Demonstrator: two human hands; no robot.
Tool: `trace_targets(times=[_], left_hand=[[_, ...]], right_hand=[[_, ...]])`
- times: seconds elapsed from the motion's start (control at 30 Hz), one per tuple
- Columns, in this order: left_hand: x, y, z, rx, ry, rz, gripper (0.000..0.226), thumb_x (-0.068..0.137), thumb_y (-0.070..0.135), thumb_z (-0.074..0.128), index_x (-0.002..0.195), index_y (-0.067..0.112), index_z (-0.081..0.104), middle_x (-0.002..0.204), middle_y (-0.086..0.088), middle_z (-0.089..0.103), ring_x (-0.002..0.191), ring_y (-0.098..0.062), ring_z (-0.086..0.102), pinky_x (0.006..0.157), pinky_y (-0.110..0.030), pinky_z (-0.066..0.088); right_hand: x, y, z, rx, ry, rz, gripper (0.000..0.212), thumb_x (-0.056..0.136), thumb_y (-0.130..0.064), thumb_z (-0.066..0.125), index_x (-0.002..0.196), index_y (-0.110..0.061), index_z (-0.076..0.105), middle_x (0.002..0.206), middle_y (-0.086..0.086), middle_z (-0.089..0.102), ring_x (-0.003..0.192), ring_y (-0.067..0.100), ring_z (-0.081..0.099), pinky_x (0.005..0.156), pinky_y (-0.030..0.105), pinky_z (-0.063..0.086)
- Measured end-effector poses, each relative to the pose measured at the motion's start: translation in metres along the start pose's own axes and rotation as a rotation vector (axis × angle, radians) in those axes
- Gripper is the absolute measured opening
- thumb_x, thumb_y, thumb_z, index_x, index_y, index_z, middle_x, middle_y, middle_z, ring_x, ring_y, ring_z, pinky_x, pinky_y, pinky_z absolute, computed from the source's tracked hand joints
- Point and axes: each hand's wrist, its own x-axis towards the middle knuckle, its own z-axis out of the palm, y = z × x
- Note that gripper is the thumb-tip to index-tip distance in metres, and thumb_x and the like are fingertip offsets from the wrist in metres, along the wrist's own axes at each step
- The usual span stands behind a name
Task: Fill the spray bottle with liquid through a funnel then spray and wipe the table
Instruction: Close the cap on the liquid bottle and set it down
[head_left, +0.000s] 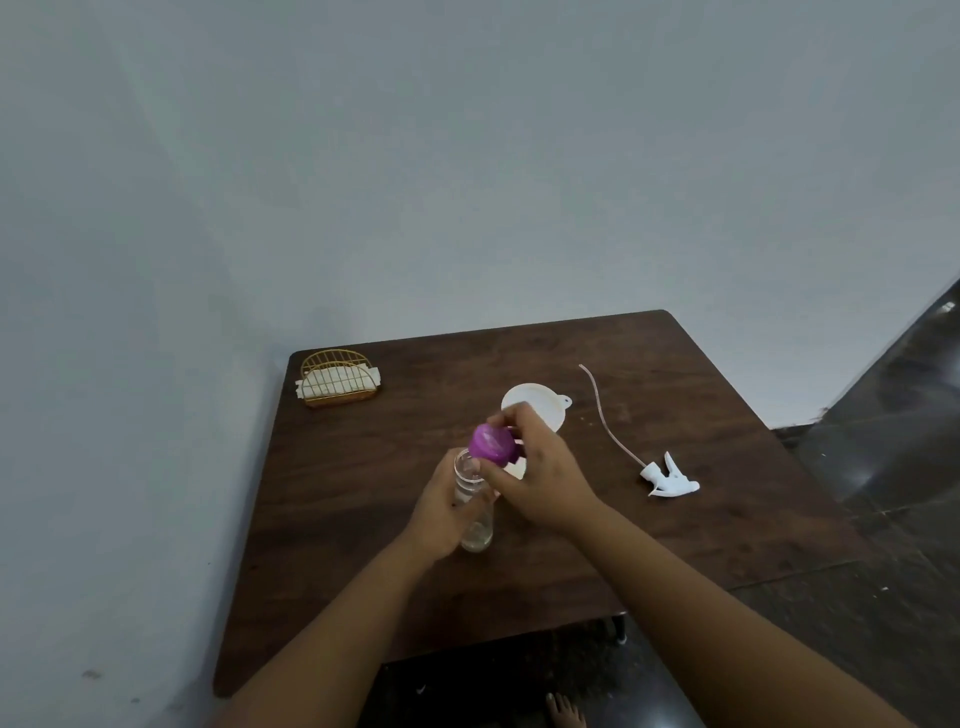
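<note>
A clear plastic bottle stands upright near the middle of the brown table, its mouth open. My left hand grips its body from the left. My right hand pinches a purple cap just above and to the right of the bottle's mouth. Behind my right hand is a white funnel, its lower part hidden by the hand. The white spray head with its long thin tube lies on the table to the right, apart from any bottle.
A gold wire holder with white napkins stands at the table's far left corner. A pale wall runs along the table's left and far edges. Dark floor lies to the right and in front.
</note>
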Motion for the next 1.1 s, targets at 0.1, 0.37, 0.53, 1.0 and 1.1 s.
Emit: trace_targets(times=[0.1, 0.37, 0.53, 1.0, 1.1], left_hand=[[0.000, -0.002, -0.001, 0.053, -0.039, -0.029, 0.062, 0.087, 0.015, 0.073, 0.140, 0.025, 0.042, 0.133, 0.006, 0.055, 0.121, -0.012, 0.055, 0.090, -0.021, 0.051], [0.001, -0.002, 0.000, 0.076, -0.053, -0.103, 0.069, 0.087, 0.004, 0.069, 0.142, 0.027, 0.034, 0.142, 0.000, 0.046, 0.133, -0.018, 0.046, 0.105, -0.031, 0.047], [-0.001, -0.001, 0.004, 0.181, -0.074, -0.060, 0.057, 0.092, 0.015, 0.066, 0.141, 0.025, 0.038, 0.125, 0.012, 0.051, 0.122, -0.010, 0.052, 0.084, -0.008, 0.046], [-0.006, -0.005, 0.002, 0.128, 0.009, -0.005, 0.054, 0.090, 0.020, 0.070, 0.137, 0.024, 0.044, 0.130, 0.006, 0.056, 0.122, -0.008, 0.053, 0.106, -0.036, 0.046], [-0.002, -0.001, 0.000, 0.176, 0.000, -0.047, 0.058, 0.092, 0.020, 0.067, 0.142, 0.018, 0.039, 0.132, 0.004, 0.053, 0.125, -0.014, 0.052, 0.102, -0.031, 0.048]], right_hand=[[0.008, 0.016, 0.023, -0.359, -0.236, -0.150, 0.053, 0.087, -0.021, 0.065, 0.136, -0.024, 0.045, 0.132, 0.001, 0.044, 0.119, 0.016, 0.047, 0.097, 0.030, 0.047], [0.010, 0.016, 0.052, -0.842, -0.380, -0.083, 0.057, 0.092, -0.024, 0.051, 0.143, -0.014, 0.027, 0.142, 0.013, 0.035, 0.124, 0.029, 0.043, 0.099, 0.038, 0.042], [0.008, -0.017, 0.049, -0.935, -0.257, 0.127, 0.048, 0.097, -0.045, 0.041, 0.130, -0.010, 0.038, 0.111, 0.012, 0.058, 0.093, 0.024, 0.063, 0.066, 0.029, 0.044], [0.001, -0.020, 0.012, -0.839, -0.331, -0.144, 0.043, 0.087, -0.022, 0.064, 0.127, -0.019, 0.048, 0.143, 0.005, 0.041, 0.131, 0.026, 0.039, 0.099, 0.037, 0.042], [0.008, -0.014, 0.029, -0.896, -0.476, -0.152, 0.061, 0.087, -0.020, 0.065, 0.140, -0.020, 0.035, 0.152, 0.006, 0.031, 0.137, 0.028, 0.032, 0.108, 0.040, 0.037]])
